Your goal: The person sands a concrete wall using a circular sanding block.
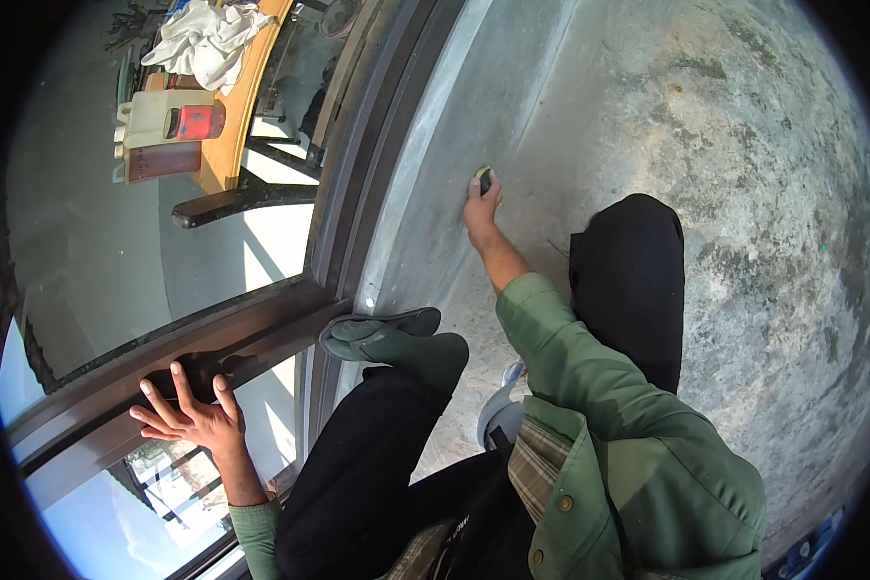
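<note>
My left hand (186,411) rests flat on the dark brown window frame (261,324), fingers spread, holding nothing. My right hand (481,208) reaches down to the concrete floor (744,193) near the grey sill strip (425,145) and grips a small dark object with a yellow-green part (482,177), pressed to the ground. I wear a green jacket and black trousers. One foot in a grey-green slipper (377,333) is set against the base of the frame.
Behind the glass (116,242) stands a wooden table (232,126) with a white cloth (208,39), a cream container and a red one (195,123). Rough stained concrete spreads to the right. A dark bar (242,201) lies below the table.
</note>
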Demonstrator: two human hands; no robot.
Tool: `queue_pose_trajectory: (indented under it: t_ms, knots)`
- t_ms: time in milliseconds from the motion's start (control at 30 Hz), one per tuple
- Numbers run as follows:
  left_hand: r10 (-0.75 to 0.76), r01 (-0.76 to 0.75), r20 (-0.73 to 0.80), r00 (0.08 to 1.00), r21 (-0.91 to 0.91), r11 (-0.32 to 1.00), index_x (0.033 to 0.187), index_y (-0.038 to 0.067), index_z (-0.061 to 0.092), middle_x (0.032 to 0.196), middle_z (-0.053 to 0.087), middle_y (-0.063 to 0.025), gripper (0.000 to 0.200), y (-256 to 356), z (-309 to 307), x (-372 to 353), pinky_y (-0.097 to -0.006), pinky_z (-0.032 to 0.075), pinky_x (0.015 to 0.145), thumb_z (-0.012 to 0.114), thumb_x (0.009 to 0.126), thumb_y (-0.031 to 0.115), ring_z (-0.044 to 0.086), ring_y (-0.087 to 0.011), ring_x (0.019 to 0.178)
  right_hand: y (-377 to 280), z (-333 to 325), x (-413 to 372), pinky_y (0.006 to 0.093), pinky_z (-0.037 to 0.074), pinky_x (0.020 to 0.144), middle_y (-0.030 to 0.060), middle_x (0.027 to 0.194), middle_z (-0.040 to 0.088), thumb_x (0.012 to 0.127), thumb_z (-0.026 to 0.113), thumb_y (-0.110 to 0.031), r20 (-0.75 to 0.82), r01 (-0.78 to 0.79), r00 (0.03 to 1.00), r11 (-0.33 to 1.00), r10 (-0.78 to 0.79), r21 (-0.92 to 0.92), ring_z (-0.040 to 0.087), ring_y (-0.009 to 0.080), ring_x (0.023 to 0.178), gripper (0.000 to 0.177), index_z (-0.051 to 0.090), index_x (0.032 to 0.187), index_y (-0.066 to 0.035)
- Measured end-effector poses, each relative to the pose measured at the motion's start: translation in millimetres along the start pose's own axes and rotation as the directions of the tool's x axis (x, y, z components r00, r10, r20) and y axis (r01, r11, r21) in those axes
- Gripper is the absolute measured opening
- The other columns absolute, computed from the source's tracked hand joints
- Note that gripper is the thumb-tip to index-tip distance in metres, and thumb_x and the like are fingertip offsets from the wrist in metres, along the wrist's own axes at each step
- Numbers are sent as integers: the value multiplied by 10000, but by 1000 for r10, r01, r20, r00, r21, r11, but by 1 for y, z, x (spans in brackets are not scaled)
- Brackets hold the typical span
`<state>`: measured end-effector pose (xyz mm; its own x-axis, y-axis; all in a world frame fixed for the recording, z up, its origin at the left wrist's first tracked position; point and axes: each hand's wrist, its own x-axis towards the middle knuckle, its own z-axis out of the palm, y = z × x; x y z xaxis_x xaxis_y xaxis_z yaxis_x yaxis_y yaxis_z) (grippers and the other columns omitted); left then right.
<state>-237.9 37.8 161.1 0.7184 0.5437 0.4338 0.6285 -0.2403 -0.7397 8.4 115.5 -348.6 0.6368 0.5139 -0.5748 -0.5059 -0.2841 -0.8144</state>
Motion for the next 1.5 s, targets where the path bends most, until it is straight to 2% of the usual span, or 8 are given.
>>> queue_pose_trajectory:
  t_ms: [300,600,700,900,967,1033,1233,1500]
  knots:
    - [1,-2,34,999,18,1000,1437,228,569,1627,285,-129,600,-3,-3,-3,-615,-71,1200,522,977,610,57,-427,1542,136,16,-88,431,488,1011,195,1386,431,959,637,-260,146,-657,753,724,642,209,570,311,1168,581,382,1444,-67]
    - [4,-4,3,1000,8,1000,1421,217,575,1623,276,-134,593,-1,0,0,-581,-82,1210,475,996,618,45,-419,1544,-43,-11,36,407,407,1087,176,1459,325,992,612,-237,63,-93,995,955,79,281,468,318,1287,562,377,1477,-78]
    - [-10,9,5,1000,8,1000,1420,222,576,1623,270,-135,588,-1,1,-1,-574,-82,1213,477,995,617,42,-417,1544,8,-2,36,405,384,1107,178,1459,313,994,612,-250,50,-2,999,980,-8,198,437,326,1303,580,364,1489,-77]
    - [3,-3,12,1000,19,1000,1427,221,571,1627,264,-132,589,-3,0,-2,-593,-80,1207,490,992,610,41,-421,1543,90,-5,-56,397,424,1057,177,1413,396,971,645,-277,57,-317,948,937,312,148,492,300,1229,572,398,1452,-91]
    - [4,-5,25,1000,26,1000,1434,222,566,1630,261,-130,594,-4,-1,-3,-601,-83,1204,496,990,609,40,-423,1543,89,-14,-68,378,464,996,147,1296,529,969,648,-261,264,-625,780,723,567,293,562,264,1115,558,406,1441,-86]
    - [6,-7,38,999,37,999,1441,223,560,1632,258,-127,598,-4,-2,-3,-609,-86,1200,501,987,608,38,-424,1543,80,-11,-55,359,480,964,128,1207,601,960,661,-249,246,-638,770,703,589,313,596,245,1070,556,418,1427,-70]
    - [2,-2,20,1000,14,1000,1446,229,556,1633,256,-128,595,-2,-1,-1,-610,-90,1200,497,990,607,36,-422,1544,-1,-10,42,387,410,1084,153,1396,400,947,682,-234,135,-213,976,877,171,431,476,278,1284,575,432,1438,-67]
    - [15,-15,0,1000,23,1000,1419,213,576,1620,279,-143,575,-2,0,-1,-571,-73,1218,484,1000,596,65,-421,1542,-56,-8,6,431,372,1126,186,1412,315,964,669,-303,41,280,951,909,-306,309,403,324,1326,622,391,1479,-93]
